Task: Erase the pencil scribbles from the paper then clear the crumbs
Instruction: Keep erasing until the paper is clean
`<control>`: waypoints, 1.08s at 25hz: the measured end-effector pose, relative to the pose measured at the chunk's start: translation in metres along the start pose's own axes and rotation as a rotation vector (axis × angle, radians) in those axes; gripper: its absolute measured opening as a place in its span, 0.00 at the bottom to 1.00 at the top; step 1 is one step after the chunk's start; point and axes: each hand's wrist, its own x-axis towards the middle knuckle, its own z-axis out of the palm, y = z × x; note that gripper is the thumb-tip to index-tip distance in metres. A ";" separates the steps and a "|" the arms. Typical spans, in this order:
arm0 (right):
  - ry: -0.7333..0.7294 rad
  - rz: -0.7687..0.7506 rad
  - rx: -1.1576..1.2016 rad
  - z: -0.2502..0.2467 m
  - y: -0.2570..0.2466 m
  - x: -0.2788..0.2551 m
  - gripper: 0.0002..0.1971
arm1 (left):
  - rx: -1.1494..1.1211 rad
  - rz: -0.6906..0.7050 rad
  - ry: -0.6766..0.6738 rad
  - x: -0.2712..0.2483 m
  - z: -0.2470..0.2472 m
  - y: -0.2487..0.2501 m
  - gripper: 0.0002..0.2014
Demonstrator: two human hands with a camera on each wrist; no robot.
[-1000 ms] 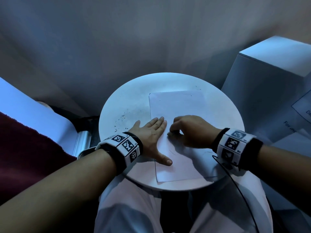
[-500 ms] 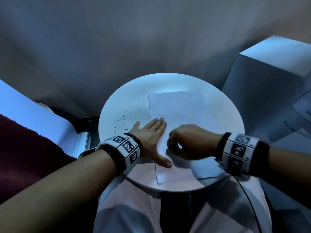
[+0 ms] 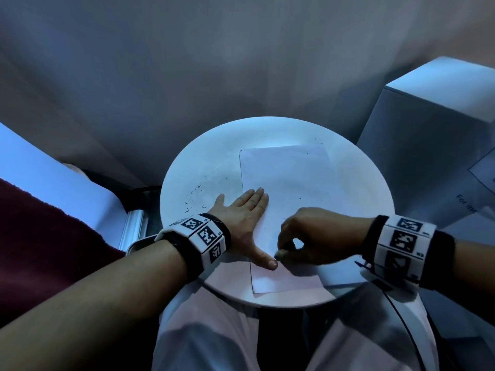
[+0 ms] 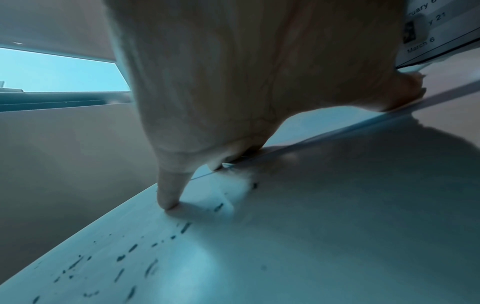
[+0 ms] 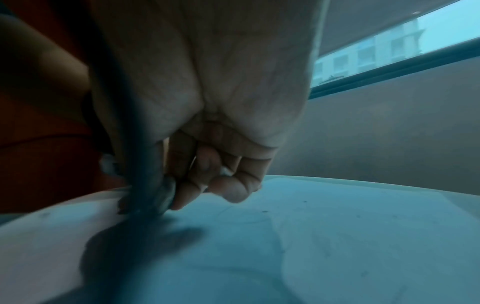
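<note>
With the left hand [image 3: 245,218] pressed flat on the paper [image 3: 294,183] at its left edge, the right hand [image 3: 318,236] pinched an eraser [image 3: 281,254] near the thumb — a hard stroke might crease the sheet.

whatever the right hand [image 3: 318,236] pinches at its fingertips is mostly covered by them and blurred in the right wrist view (a small pale tip shows). the paper [image 3: 289,178] shows no readable scribbles. the box [image 3: 434,145] is cut by the frame edge, its print too.
</note>
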 end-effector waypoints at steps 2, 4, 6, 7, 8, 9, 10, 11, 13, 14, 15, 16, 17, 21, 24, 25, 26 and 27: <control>0.076 0.036 -0.025 -0.013 0.013 0.012 0.13 | -0.003 -0.002 -0.007 0.000 -0.001 0.000 0.72; 0.212 0.149 -0.057 -0.028 0.030 0.027 0.13 | -0.006 0.000 -0.008 0.000 -0.002 0.001 0.72; 0.267 0.191 -0.102 -0.026 0.037 0.032 0.13 | -0.006 -0.001 -0.007 0.000 -0.001 0.000 0.72; 0.242 0.174 -0.142 -0.021 0.032 0.027 0.13 | -0.008 -0.002 -0.007 0.000 -0.001 0.000 0.72; 0.190 0.133 -0.173 -0.016 0.022 0.021 0.13 | -0.007 -0.002 -0.006 0.000 0.000 0.000 0.72; 0.119 0.085 -0.168 -0.011 0.010 0.011 0.13 | -0.006 -0.001 -0.005 0.000 0.000 0.000 0.72; 0.041 0.056 -0.139 -0.008 0.001 0.004 0.14 | -0.006 0.001 -0.004 0.000 0.000 0.000 0.72; -0.015 0.050 -0.116 -0.010 -0.002 0.001 0.13 | -0.009 0.002 -0.004 0.000 0.000 0.000 0.72; 0.018 0.106 -0.133 -0.019 0.007 0.012 0.11 | -0.012 0.002 -0.003 0.000 0.000 -0.001 0.72; 0.095 0.164 -0.151 -0.026 0.017 0.020 0.11 | -0.012 0.002 -0.003 0.000 -0.001 -0.001 0.72; 0.163 0.215 -0.152 -0.033 0.025 0.026 0.12 | -0.013 0.002 0.000 0.000 -0.001 -0.001 0.72; 0.206 0.237 -0.146 -0.035 0.030 0.031 0.14 | -0.013 0.001 0.004 0.000 0.000 -0.001 0.72; 0.221 0.232 -0.145 -0.032 0.030 0.032 0.15 | -0.014 -0.001 0.005 0.000 0.000 -0.003 0.72; 0.052 0.127 -0.132 -0.010 0.002 0.006 0.14 | -0.004 0.007 0.006 0.000 0.003 -0.004 0.73; 0.038 0.128 0.028 -0.016 0.009 0.005 0.08 | 0.015 0.019 0.005 -0.002 -0.001 -0.009 0.73; 0.125 0.152 0.076 -0.019 0.017 0.011 0.08 | 0.019 0.023 0.006 -0.002 -0.003 -0.012 0.73; 0.218 0.186 0.123 -0.022 0.025 0.017 0.10 | 0.022 0.024 0.004 -0.003 -0.005 -0.015 0.72; 0.292 0.220 0.163 -0.023 0.031 0.022 0.11 | 0.029 0.025 0.002 -0.005 -0.006 -0.017 0.72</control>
